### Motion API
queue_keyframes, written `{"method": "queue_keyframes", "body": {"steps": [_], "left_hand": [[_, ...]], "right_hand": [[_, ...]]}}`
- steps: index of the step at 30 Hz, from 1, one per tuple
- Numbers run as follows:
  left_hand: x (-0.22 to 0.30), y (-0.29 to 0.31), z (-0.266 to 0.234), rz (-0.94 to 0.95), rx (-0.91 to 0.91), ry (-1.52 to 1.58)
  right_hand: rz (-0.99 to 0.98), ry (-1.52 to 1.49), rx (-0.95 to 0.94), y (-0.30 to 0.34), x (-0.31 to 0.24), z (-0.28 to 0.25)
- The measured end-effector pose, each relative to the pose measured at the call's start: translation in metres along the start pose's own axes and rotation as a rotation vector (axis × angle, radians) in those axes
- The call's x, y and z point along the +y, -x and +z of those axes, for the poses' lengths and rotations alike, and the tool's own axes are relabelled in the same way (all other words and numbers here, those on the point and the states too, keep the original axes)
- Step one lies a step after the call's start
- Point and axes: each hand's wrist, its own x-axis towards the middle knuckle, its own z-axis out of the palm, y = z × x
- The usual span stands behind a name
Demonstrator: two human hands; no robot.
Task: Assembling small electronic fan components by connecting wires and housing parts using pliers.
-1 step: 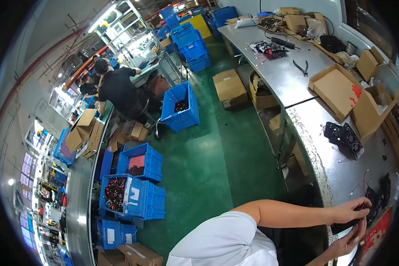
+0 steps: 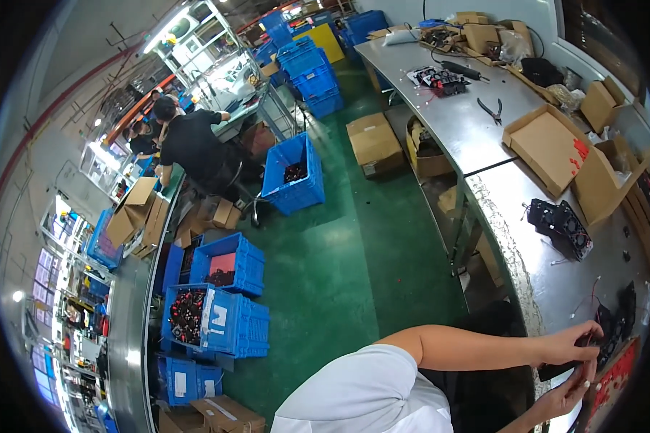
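At the lower right, my left hand point(image 2: 572, 345) reaches over the metal bench with its fingers curled and pinched together. Just below it, my right hand point(image 2: 569, 393) is closed too, fingertips almost meeting the left ones. Whatever they pinch is too small or hidden to make out. Right beside the fingers lies a black fan-like part point(image 2: 617, 325) with thin wires. A cardboard tray of small red pieces point(image 2: 614, 382) sits close by my right hand. Farther up the bench rests a pair of black fan units point(image 2: 562, 224) with loose leads.
On the bench are an open cardboard box point(image 2: 549, 148), pliers point(image 2: 490, 110) and another fan assembly point(image 2: 439, 79). Blue crates point(image 2: 293, 177) and a carton point(image 2: 374, 143) stand on the green floor. A person in black point(image 2: 191, 144) sits at the far left bench.
My fingers have shifted very slightly where the two hands meet. Everything else looks the same.
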Motion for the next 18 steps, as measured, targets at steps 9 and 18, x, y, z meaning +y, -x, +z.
{"method": "queue_keyframes", "body": {"steps": [9, 18], "left_hand": [[-0.032, 0.003, -0.005, -0.145, -0.103, 0.225], [-0.016, 0.029, -0.055, -0.277, -0.103, 0.476]], "right_hand": [[0.443, -0.61, 0.069, 0.0, -0.014, -0.032], [0.53, -0.618, -0.018, -0.019, -0.054, -0.015]]}}
